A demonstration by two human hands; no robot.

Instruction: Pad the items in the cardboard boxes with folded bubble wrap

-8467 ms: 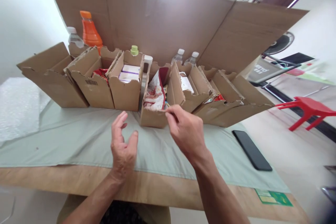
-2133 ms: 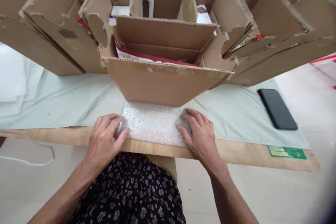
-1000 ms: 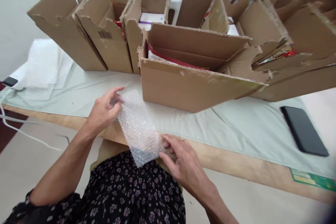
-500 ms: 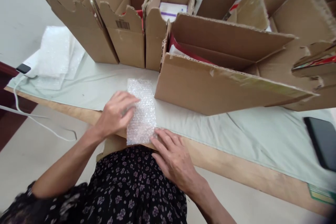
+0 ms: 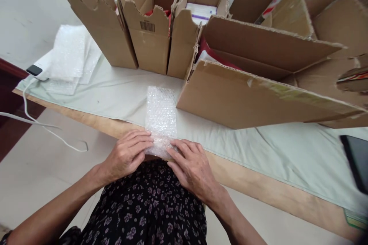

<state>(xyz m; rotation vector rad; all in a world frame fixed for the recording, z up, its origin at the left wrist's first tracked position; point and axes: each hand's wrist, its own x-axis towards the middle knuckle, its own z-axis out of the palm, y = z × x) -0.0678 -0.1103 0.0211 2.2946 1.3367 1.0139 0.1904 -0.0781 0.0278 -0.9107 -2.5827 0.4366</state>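
- The bubble wrap sheet (image 5: pixel 161 113) lay lengthwise on the surface (image 5: pixel 258 189), its near end at the wooden edge and its far end just short of the large cardboard box (image 5: pixel 253 101).
- The left hand (image 5: pixel 128 155) and right hand (image 5: pixel 191 164) rested side by side on that near end, fingers spread flat and pressing down, not closed around it.
- As I judged it, the sheet was laid out and flattened. Nothing lay on it and no clear fold showed, so the work seemed at an early stage.
- A pale green cloth (image 5: pixel 115 92) covered the surface. A row of open boxes (image 5: pixel 149 46) stood behind, spare wrap sheets (image 5: pixel 69 57) lay far left, and a dark phone (image 5: pixel 359 160) lay far right.
- A white cable (image 5: pixel 43 126) trailed over the pale floor (image 5: pixel 43 176).
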